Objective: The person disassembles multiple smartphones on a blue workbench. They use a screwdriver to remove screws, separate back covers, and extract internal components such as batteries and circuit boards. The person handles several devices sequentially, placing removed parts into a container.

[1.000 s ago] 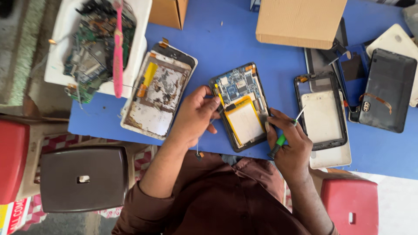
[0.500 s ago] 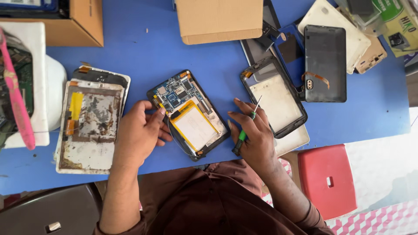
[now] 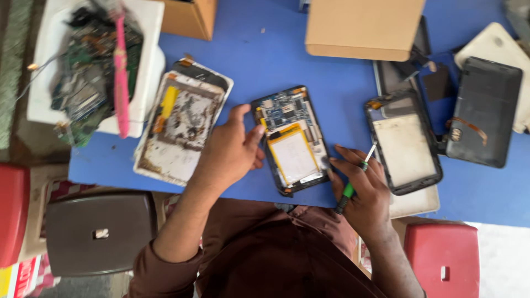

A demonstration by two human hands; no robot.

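Two hands are in view: the left hand (image 3: 229, 152) and the right hand (image 3: 361, 190). One green-handled screwdriver (image 3: 353, 182) shows. On the one blue tabletop (image 3: 276, 55) lie three opened tablets: one with a yellow battery (image 3: 291, 140), one with a stained, rusty inside (image 3: 179, 124), and one with a pale panel (image 3: 406, 143). There is one black back cover (image 3: 485, 113) and one whitish cover (image 3: 497, 47). Two cardboard boxes show, a large one (image 3: 364, 25) and a smaller one (image 3: 190, 16). One white tray (image 3: 149, 72) holds a heap of circuit boards too tangled to count, plus one pink strip (image 3: 120, 72). Two red stools (image 3: 441, 259) and one dark stool (image 3: 99, 232) stand below.
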